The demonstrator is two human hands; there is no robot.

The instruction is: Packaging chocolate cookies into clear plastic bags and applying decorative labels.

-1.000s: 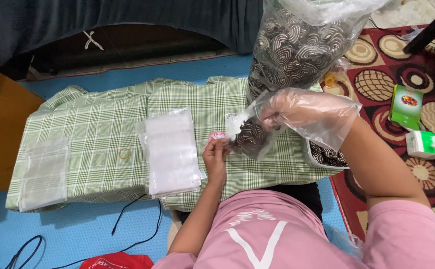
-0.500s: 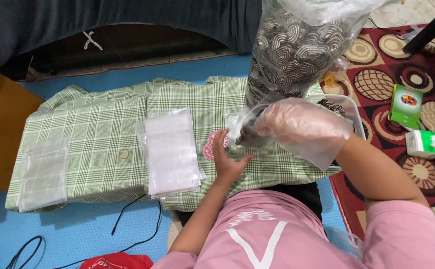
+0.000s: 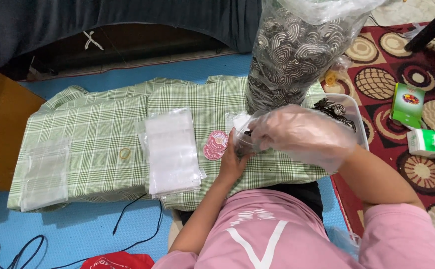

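My right hand (image 3: 297, 134), in a loose clear plastic glove, grips the top of a small clear pouch (image 3: 245, 137) with dark spiral snacks inside. My bare left hand (image 3: 232, 159) holds the same pouch from below, against the green checked cloth (image 3: 97, 129). Several round pink stickers (image 3: 216, 144) lie just left of my left hand. A stack of empty clear pouches (image 3: 171, 152) sits further left. Behind my hands stands a tall clear bag (image 3: 297, 50) full of the spiral snacks.
A clear tub (image 3: 354, 117) with more snacks sits to the right of my gloved hand. Another pile of pouches (image 3: 43, 172) lies at the cloth's left end, a rubber band (image 3: 124, 153) between the piles. Green and white cartons (image 3: 417, 122) rest on the patterned rug. Black cables (image 3: 127, 224) cross the blue mat.
My right hand lowered the small pouch from mid-air to the cloth. My left hand let go of the sticker, which now lies with the others, and moved under the pouch.
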